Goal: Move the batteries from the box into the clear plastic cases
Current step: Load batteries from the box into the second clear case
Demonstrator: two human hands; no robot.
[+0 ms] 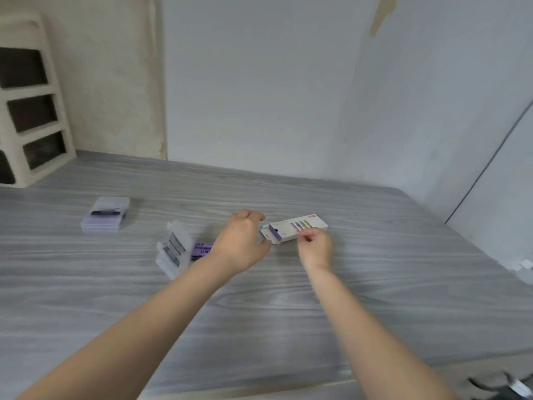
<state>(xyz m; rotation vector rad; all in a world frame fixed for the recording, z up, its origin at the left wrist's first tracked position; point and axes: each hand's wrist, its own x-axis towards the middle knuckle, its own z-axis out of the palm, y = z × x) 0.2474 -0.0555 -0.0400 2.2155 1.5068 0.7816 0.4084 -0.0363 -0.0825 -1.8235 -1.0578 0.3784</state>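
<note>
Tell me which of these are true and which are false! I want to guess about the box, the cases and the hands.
1. The battery box lies flat on the table. True.
2. Both hands are near the box. True: the left hand is at its open end, the right hand at its near edge.
3. The box is closed. False: a flap is open on its left end.
4. A purple battery lies on the table beside the open clear case. True.
5. There is just one clear case. False: a second case sits farther left.
6. The shelf unit is on the right. False: it stands at the far left.
</note>
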